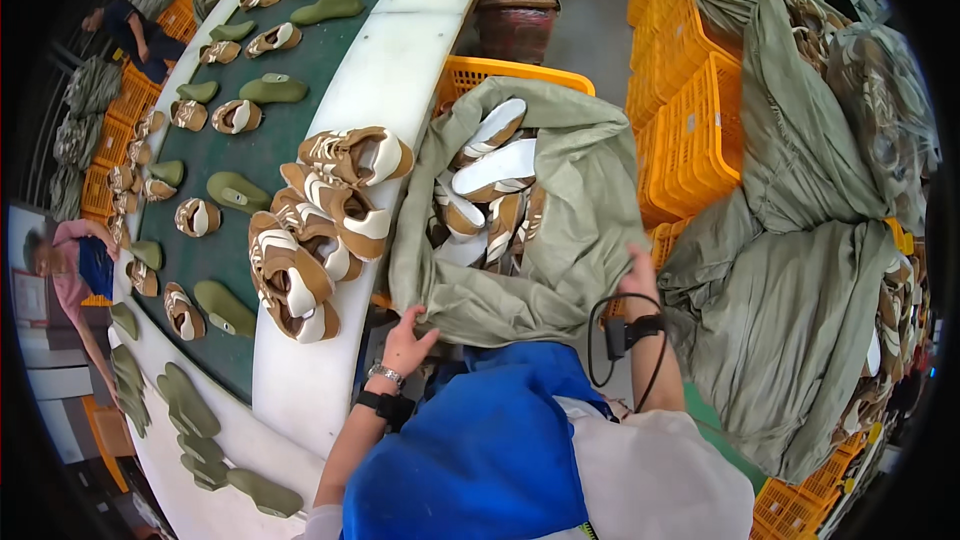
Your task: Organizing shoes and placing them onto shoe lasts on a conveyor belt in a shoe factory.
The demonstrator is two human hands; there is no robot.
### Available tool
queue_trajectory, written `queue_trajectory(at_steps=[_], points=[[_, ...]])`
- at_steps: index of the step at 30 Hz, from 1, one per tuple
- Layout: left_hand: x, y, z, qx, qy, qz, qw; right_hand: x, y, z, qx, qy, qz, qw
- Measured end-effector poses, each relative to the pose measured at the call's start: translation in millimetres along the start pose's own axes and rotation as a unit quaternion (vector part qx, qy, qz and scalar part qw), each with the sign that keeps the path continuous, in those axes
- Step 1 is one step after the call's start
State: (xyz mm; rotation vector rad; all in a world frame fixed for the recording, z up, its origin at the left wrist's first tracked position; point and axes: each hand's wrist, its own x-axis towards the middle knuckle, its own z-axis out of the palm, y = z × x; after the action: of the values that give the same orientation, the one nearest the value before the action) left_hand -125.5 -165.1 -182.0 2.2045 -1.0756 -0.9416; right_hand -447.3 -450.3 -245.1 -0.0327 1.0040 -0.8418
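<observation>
A grey-green cloth sack point(590, 205) lies spread over an orange crate point(520, 67) in front of me, its mouth wide around several brown-and-white sneakers point(503, 220) and white-soled ones. At the sack's near left edge is my left hand point(405, 343), thumb and fingers apart, holding nothing. My right hand point(638, 275) reaches the sack's right side; its fingers look loosely extended beside the cloth, and contact is hard to judge. Left of the sack, a cluster of brown-and-white sneakers point(322, 225) sits piled on the white ledge point(290, 380).
A green conveyor belt point(262, 145) carries sneakers and green shoe lasts point(275, 89). More lasts point(262, 490) lie on the white surface at lower left. Stacked orange crates point(690, 130) and cloth-covered bundles point(790, 310) stand right. A co-worker in pink point(80, 250) reaches toward the belt.
</observation>
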Motion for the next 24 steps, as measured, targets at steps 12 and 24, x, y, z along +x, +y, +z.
queue_trajectory(at_steps=[12,24], points=[[25,66,-13,0.133,0.185,0.309,0.923,30,-25,409,0.037,-0.372,-0.111,0.921],[103,-56,46,0.332,-0.112,-0.132,0.927,43,30,266,-0.646,-0.268,-0.282,0.657]])
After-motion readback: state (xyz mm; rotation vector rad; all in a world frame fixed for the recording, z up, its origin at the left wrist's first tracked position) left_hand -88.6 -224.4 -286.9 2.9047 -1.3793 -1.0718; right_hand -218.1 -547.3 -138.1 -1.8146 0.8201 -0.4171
